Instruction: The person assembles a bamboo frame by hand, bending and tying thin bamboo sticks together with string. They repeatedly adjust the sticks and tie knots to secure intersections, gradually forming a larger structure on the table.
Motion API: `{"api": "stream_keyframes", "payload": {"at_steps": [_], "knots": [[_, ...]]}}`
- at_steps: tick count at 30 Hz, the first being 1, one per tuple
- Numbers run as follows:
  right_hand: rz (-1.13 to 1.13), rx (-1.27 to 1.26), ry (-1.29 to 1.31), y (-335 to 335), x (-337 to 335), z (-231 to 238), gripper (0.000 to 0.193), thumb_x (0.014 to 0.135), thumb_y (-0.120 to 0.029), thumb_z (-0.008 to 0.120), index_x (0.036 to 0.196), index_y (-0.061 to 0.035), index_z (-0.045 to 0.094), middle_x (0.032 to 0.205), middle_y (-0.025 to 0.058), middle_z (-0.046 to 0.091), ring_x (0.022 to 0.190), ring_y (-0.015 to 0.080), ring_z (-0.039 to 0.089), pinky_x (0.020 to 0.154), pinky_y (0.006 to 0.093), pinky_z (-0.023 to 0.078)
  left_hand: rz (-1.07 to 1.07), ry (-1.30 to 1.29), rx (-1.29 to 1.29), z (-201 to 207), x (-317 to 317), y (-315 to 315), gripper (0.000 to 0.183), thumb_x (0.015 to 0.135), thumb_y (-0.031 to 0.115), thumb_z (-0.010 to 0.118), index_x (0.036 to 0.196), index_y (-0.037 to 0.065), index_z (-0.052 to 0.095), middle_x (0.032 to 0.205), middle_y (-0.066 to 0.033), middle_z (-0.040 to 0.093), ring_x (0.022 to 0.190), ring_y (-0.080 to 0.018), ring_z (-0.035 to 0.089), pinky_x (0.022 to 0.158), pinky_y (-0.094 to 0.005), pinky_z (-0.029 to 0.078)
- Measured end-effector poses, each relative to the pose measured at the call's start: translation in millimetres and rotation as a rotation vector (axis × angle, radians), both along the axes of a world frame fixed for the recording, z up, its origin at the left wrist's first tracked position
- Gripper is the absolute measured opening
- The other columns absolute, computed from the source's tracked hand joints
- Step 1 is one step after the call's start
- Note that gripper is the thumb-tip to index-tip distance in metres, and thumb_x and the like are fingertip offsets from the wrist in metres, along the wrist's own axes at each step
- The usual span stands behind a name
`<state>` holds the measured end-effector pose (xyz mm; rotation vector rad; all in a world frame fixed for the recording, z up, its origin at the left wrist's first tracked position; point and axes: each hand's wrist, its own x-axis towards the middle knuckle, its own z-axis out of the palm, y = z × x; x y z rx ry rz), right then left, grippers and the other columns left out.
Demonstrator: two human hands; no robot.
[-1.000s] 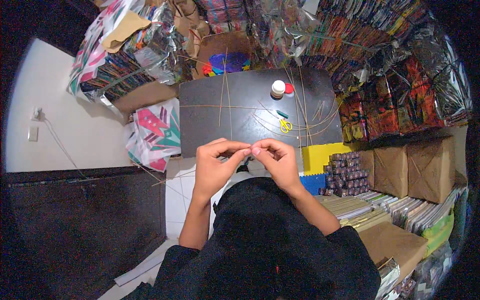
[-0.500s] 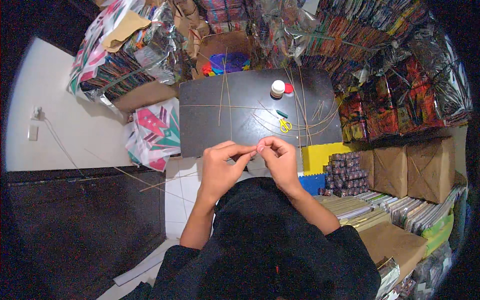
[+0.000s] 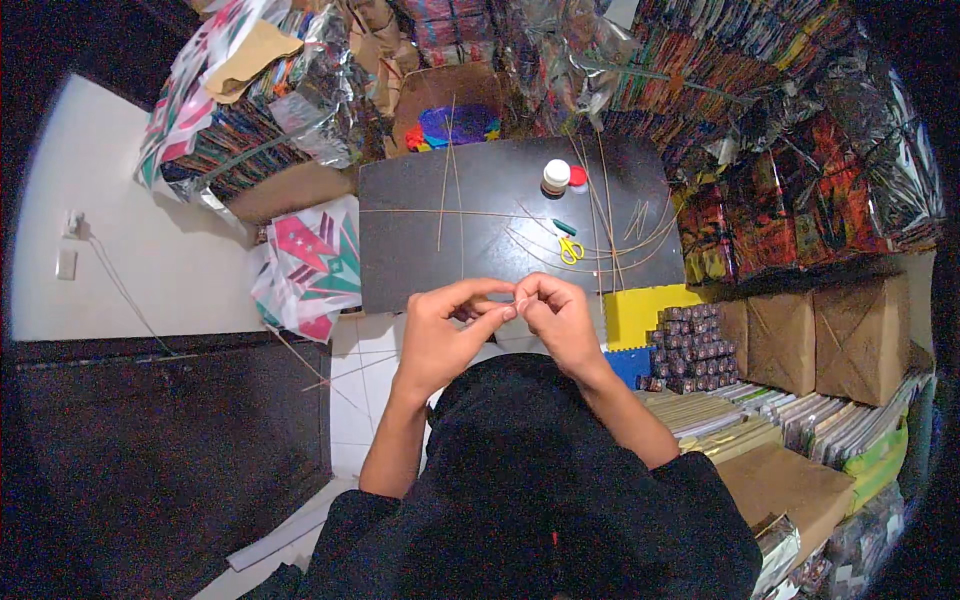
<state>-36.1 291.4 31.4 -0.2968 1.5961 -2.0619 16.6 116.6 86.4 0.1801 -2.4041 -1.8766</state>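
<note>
The left hand (image 3: 445, 335) and the right hand (image 3: 560, 325) are up by the near edge of the table (image 3: 410, 270), with fingertips meeting. I cannot tell if either grip is tight. The bit between the fingers is too small to see. Two thin sticks (image 3: 325, 381) cross past the table's near left corner. One points its long way toward the left hand, the closer hand. On the table, yellow scissors (image 3: 570, 252) lie beside a green thing (image 3: 564, 228), nearer the right hand.
</note>
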Motion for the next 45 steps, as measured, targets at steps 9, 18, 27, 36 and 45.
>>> {"api": "stream_keyframes", "payload": {"at_steps": [9,18,27,36,45], "knots": [[0.092,-0.019,-0.047,4.4,-1.0,-3.0,0.012,0.098,-0.014,0.062,0.090,-0.0056,0.066,0.084,-0.0070,0.060,0.076,0.0012,0.050,0.066,0.0207,0.041,-0.118,0.104,-0.139,1.6,-0.8,-8.6,0.021,0.084,0.008,0.081,0.105,0.006,0.081,0.084,-0.0092,0.077,0.072,-0.0115,0.070,0.065,-0.0263,0.054],[0.145,-0.109,-0.087,5.3,-1.2,3.2,0.014,0.100,-0.015,0.061,0.092,-0.0046,0.066,0.088,-0.0037,0.065,0.083,0.0044,0.056,0.073,0.0232,0.046,-0.155,0.109,-0.179,3.7,-0.5,-10.4,0.019,0.083,0.009,0.082,0.102,0.007,0.082,0.082,-0.0094,0.076,0.067,-0.0120,0.067,0.062,-0.0271,0.052],[0.159,-0.072,-0.101,7.1,-2.3,-1.8,0.014,0.100,-0.018,0.062,0.090,-0.0076,0.065,0.083,-0.0083,0.058,0.076,0.0014,0.048,0.065,0.0214,0.038,-0.142,0.055,-0.121,5.2,-1.1,-10.7,0.016,0.084,0.008,0.082,0.099,0.004,0.081,0.085,-0.0090,0.077,0.073,-0.0127,0.071,0.068,-0.0272,0.056],[0.147,-0.042,-0.119,6.1,-3.3,2.4,0.013,0.099,-0.018,0.063,0.090,-0.0084,0.066,0.084,-0.0081,0.059,0.078,0.0016,0.050,0.069,0.0211,0.040,-0.120,0.026,-0.086,-3.8,-1.7,-13.5,0.016,0.084,0.008,0.082,0.099,0.003,0.081,0.088,-0.0093,0.078,0.077,-0.0132,0.073,0.072,-0.0268,0.058],[0.157,-0.052,-0.154,7.4,-4.8,2.7,0.011,0.098,-0.017,0.065,0.092,-0.0086,0.066,0.084,-0.0077,0.060,0.077,0.0012,0.051,0.069,0.0198,0.040,-0.109,-0.004,-0.036,-4.7,-3.3,-17.3,0.016,0.083,0.010,0.084,0.096,0.001,0.080,0.089,-0.0084,0.078,0.079,-0.0124,0.072,0.073,-0.0271,0.056]]}}
